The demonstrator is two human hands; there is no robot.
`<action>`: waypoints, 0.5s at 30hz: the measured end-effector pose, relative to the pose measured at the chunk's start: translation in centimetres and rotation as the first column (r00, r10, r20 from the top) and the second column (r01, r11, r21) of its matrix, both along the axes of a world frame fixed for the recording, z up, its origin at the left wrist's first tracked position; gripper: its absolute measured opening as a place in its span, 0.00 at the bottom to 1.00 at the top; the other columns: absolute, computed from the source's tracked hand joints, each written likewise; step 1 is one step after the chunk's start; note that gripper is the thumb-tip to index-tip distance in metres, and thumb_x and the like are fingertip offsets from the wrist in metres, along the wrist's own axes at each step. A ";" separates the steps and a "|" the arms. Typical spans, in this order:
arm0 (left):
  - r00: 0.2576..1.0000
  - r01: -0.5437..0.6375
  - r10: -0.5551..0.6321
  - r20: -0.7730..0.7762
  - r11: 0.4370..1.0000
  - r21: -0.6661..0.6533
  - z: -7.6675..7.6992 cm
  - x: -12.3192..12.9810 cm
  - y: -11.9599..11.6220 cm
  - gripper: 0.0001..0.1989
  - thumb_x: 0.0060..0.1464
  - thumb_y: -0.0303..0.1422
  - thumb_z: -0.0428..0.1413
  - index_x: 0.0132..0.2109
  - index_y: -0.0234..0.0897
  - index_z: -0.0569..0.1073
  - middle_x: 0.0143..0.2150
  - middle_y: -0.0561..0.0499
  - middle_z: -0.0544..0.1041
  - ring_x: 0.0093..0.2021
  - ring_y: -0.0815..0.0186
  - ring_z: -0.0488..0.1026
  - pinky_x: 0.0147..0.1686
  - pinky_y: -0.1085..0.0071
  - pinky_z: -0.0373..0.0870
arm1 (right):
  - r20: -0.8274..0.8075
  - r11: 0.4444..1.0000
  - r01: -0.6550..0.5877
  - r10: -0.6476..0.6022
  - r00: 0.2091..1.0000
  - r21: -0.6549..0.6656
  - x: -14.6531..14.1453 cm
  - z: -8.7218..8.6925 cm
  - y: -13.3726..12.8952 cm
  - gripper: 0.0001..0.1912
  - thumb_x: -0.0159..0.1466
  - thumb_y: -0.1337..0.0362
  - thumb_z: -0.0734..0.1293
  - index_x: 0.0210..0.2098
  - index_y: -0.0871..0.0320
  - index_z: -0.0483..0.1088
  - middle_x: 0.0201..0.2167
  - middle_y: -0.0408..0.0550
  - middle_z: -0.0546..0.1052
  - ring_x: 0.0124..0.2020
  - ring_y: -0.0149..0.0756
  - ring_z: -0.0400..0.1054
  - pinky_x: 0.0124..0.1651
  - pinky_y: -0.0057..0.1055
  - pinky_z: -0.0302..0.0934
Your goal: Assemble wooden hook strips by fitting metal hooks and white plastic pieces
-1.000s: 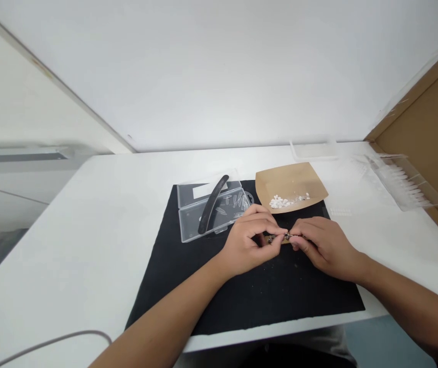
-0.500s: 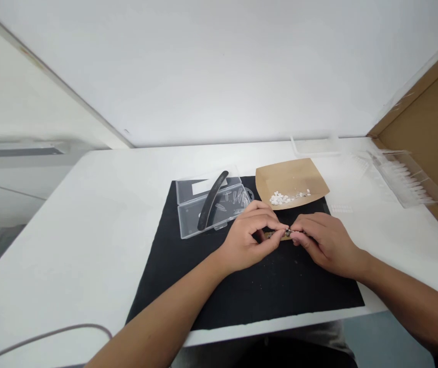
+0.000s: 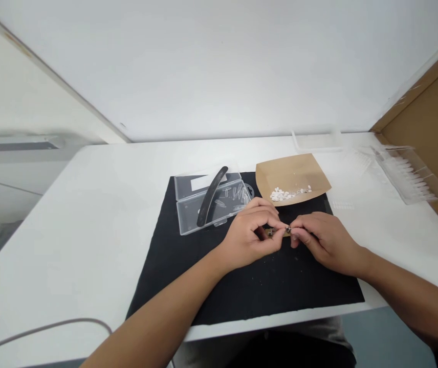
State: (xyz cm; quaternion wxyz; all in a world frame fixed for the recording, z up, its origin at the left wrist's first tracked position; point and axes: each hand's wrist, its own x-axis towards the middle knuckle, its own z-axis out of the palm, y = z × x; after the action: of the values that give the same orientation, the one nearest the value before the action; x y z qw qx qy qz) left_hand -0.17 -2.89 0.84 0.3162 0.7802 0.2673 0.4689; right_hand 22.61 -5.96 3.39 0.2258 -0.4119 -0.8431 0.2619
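My left hand (image 3: 255, 230) has its thumb and index finger pinched together over the black mat (image 3: 188, 276). Close against those fingertips, my right hand (image 3: 324, 240) is closed in a pinch too. Between the two sets of fingertips shows a small dark metallic piece (image 3: 288, 229); fingers cover most of what they grip, too small to make out. Just under the left hand's fingers is another dark shiny bit (image 3: 270, 233). Part of a narrow tan strip (image 3: 276, 234) lies beneath, mostly hidden by both hands.
Left of the hands, an open clear plastic case (image 3: 192, 212) contains several clear nail tips, with a black curved nail file (image 3: 212, 197) across it. Behind sits a brown paper tray (image 3: 291, 171) holding small white pieces (image 3: 280, 194). Clear trays (image 3: 407, 174) stand at the right by a cardboard panel (image 3: 430, 112).
The view has tilted down slightly, so the scene sits a little higher or shifted. Both hands keep nearly the same pinch, with only small finger movement.
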 end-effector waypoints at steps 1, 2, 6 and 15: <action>1.000 -0.009 0.009 0.002 1.000 -0.002 0.0 0.1 -0.1 0.04 0.56 0.24 0.64 0.35 0.38 0.80 0.29 0.50 0.80 0.42 0.60 0.77 0.43 0.61 0.79 | -0.007 1.000 -0.003 0.003 1.000 -0.023 0.0 0.0 0.0 0.19 0.80 0.56 0.58 0.36 0.54 0.73 0.31 0.40 0.79 0.31 0.32 0.69 0.41 0.32 0.56; 1.000 -0.015 0.015 0.007 1.000 -0.003 0.0 0.2 -0.1 0.05 0.55 0.24 0.63 0.34 0.38 0.79 0.28 0.51 0.79 0.41 0.60 0.78 0.44 0.60 0.80 | -0.017 0.999 -0.008 0.007 1.000 -0.046 -0.1 0.0 -0.1 0.19 0.80 0.56 0.58 0.36 0.54 0.73 0.31 0.40 0.79 0.31 0.32 0.70 0.41 0.32 0.56; 0.999 -0.023 0.023 0.023 1.000 0.005 0.0 0.4 -0.3 0.06 0.52 0.24 0.63 0.30 0.38 0.77 0.25 0.52 0.77 0.39 0.60 0.78 0.43 0.58 0.81 | -0.081 0.992 -0.031 0.021 0.997 -0.126 -0.3 0.1 -0.1 0.20 0.80 0.56 0.57 0.35 0.54 0.73 0.31 0.41 0.79 0.33 0.32 0.71 0.42 0.31 0.59; 0.998 -0.049 0.049 0.035 0.999 -0.017 -0.2 0.4 -0.4 0.03 0.52 0.26 0.64 0.32 0.38 0.79 0.26 0.50 0.79 0.38 0.60 0.79 0.44 0.56 0.83 | -0.073 0.995 -0.009 0.001 0.997 -0.102 -0.3 0.0 0.0 0.20 0.80 0.56 0.58 0.34 0.55 0.72 0.30 0.41 0.78 0.32 0.31 0.70 0.41 0.31 0.58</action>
State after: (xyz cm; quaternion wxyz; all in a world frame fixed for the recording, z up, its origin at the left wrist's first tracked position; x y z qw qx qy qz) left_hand 0.23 -3.26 0.66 0.3155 0.7624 0.2842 0.4883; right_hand 22.33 -5.98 3.44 0.2345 -0.4108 -0.8208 0.3202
